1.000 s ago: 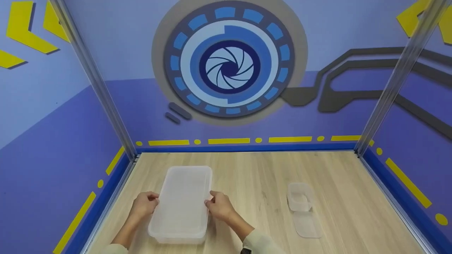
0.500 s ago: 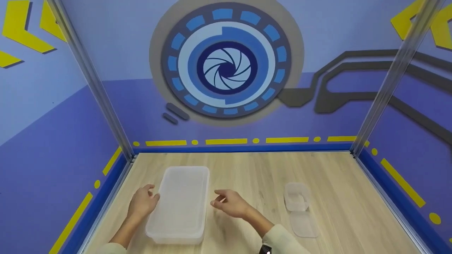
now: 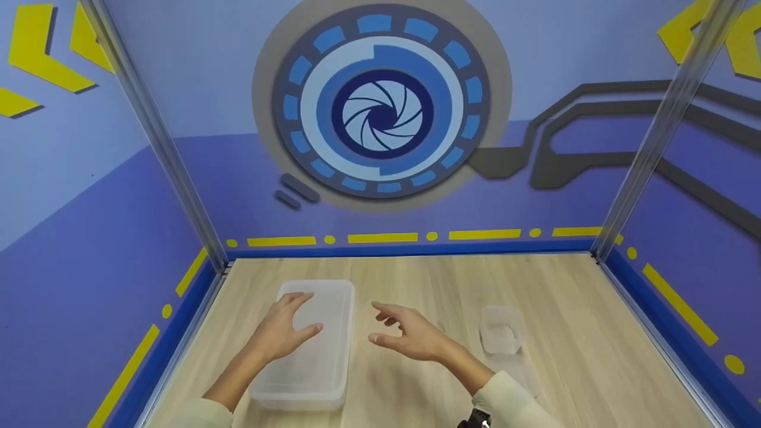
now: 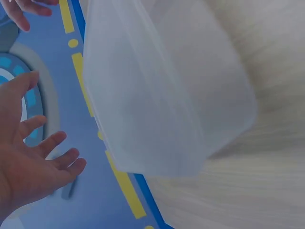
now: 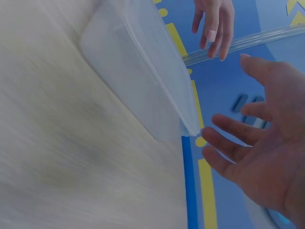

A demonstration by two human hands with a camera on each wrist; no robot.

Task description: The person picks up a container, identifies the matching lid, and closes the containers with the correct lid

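Note:
A large frosted plastic container [image 3: 321, 362] with its lid on stands on the left half of the wooden table. Over the lid hovers my left hand [image 3: 282, 330], its thumb and fingers spread and holding nothing. The left wrist view shows that hand [image 4: 33, 152] apart from the container [image 4: 143, 95]. To the right of the container, my right hand [image 3: 413, 333] hangs in the air with loosely bent fingers and an empty palm. In the right wrist view a gap separates this hand [image 5: 267, 148] from the container's lid edge [image 5: 164, 81].
A small clear plastic box [image 3: 501, 330] sits on the right side of the wooden table [image 3: 440, 285]. Right in front of it lies a flat clear lid [image 3: 516, 371], partly hidden by the right sleeve. Metal posts and painted walls border the table.
Both hands have let go of the large container's sides and lifted. The left hand has moved right over the lid, while the right hand has shifted right, away from it. The container stays put.

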